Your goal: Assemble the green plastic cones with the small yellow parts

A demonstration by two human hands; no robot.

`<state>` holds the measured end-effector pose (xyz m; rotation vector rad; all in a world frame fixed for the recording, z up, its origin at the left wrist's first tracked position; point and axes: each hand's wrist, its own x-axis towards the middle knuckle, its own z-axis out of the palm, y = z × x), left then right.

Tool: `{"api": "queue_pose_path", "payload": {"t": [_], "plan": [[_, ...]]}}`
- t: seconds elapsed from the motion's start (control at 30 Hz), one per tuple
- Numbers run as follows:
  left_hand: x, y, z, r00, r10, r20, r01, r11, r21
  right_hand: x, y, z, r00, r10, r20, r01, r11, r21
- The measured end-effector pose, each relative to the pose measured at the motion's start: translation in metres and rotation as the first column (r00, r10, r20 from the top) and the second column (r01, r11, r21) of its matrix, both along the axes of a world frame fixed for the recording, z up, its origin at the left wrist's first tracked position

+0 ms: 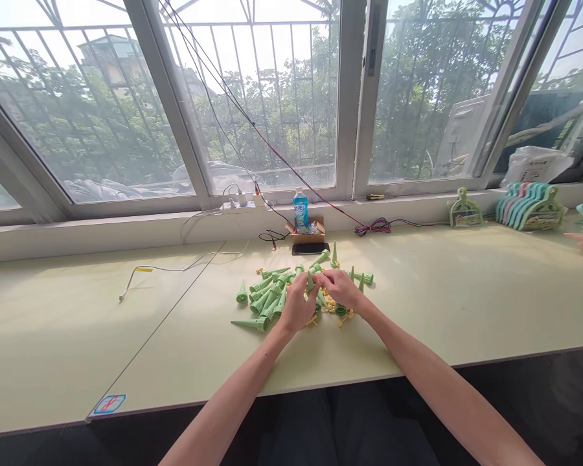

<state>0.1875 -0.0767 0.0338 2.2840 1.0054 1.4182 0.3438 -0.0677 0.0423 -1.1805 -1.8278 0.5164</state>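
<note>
The left hand (pixel 298 305) and right hand (pixel 342 290) meet over a heap of green spikes (pixel 267 299) near the middle of the desk (pixel 466 304), the fingers of both pinching one green cone (pixel 310 282) between them. At the far edge stands a bottle (pixel 300 210), its blue label too small to read, with a phone (pixel 310 248) just before it. A sticker (pixel 107 404) with an unreadable red mark lies at the near left edge.
</note>
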Motion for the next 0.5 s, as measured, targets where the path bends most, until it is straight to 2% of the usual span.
{"api": "queue_pose_path", "payload": {"t": [0.5], "plan": [[-0.0003,-0.0002,-0.0018,0.997,-0.001,-0.079,0.008,0.995,0.096,0.0013,0.0024,-0.0019,0.998,0.052,-0.024,-0.053,0.997,-0.05]]}}
